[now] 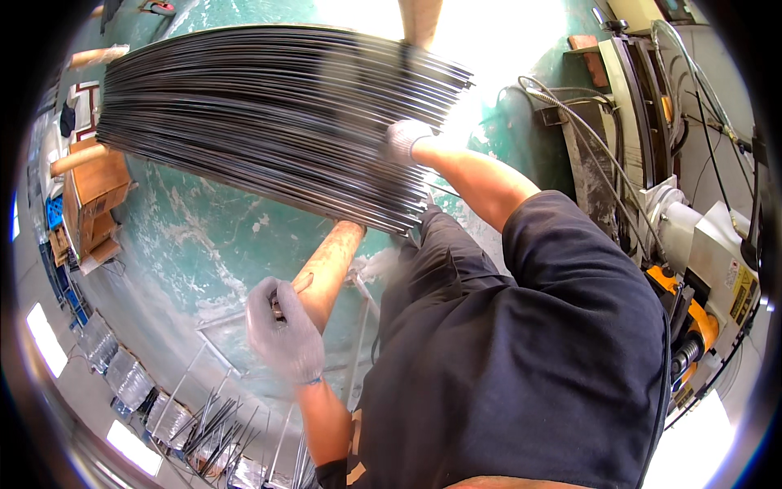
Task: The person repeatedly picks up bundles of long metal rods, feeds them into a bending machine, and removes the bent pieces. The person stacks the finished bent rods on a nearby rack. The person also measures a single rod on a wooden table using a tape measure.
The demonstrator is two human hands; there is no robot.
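A wide layer of long, thin black rods (244, 106) stretches from the far left toward the middle, raised above the green floor. On the rods near their right ends lies my right hand (405, 140) in a whitish knit glove. Its fingers are hidden and the area about it is blurred, so its grip is unclear. My left hand (283, 330), in a similar glove, is curled closed in front of the rods, apart from them. Something small and dark shows between its fingers, too small to name. Just beyond that hand, a thick round tan post (334, 265) reaches up to the rods' near edge.
More tan posts (79, 160) stand at the rods' left end. Cardboard boxes (98, 183) are stacked beside them. At right are a machine (684, 232) and loose cables (582, 122). A pale metal frame (220, 354) and more thin rods (216, 432) lie lower left.
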